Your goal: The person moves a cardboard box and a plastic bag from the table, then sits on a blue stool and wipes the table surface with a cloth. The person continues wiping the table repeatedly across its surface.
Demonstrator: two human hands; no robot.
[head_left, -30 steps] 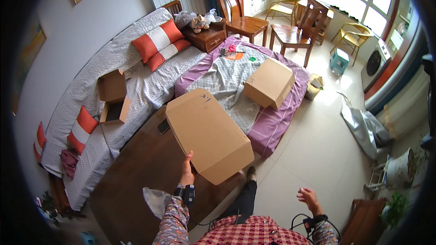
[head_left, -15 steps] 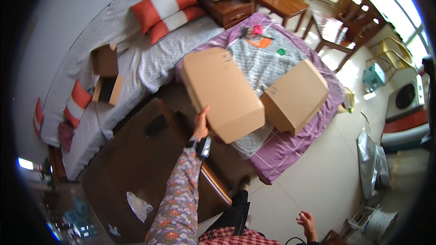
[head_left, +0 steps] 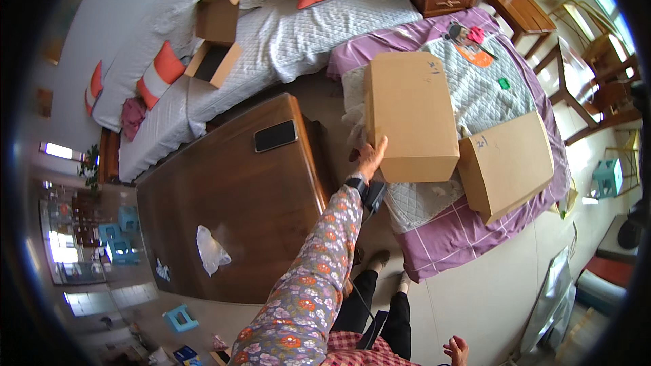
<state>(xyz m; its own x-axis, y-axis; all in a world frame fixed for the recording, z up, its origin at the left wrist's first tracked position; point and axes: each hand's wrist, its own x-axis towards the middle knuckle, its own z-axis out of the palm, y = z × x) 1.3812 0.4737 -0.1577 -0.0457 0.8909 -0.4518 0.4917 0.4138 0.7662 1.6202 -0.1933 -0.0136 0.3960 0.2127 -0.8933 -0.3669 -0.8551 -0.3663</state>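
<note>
A large closed cardboard box (head_left: pixel 410 108) rests on a low bed or table covered with a quilted pad and purple cloth. My left hand (head_left: pixel 369 159) is at its near left corner, fingers apart and touching the cardboard rather than wrapped round it. A black band and a small device sit on that wrist. A second cardboard box (head_left: pixel 508 166), tilted askew, stands just right of the first. At the lower edge, my right hand (head_left: pixel 458 350) hangs over the floor, fingers loosely bent and apart, with nothing visible in it.
A brown wooden table (head_left: pixel 230 196) at left carries a phone (head_left: pixel 276 136) and a plastic bag (head_left: pixel 212 251). Behind it, a sofa (head_left: pixel 271 41) holds an opened box (head_left: pixel 214 61) and red cushions (head_left: pixel 161 71). Wooden chairs (head_left: pixel 590 88) stand at right; a blue stool (head_left: pixel 180 319) is lower left.
My view has swung left, so the scene has shifted right. The large box now appears straighter and lower, and my left hand's fingers are more spread at its corner.
</note>
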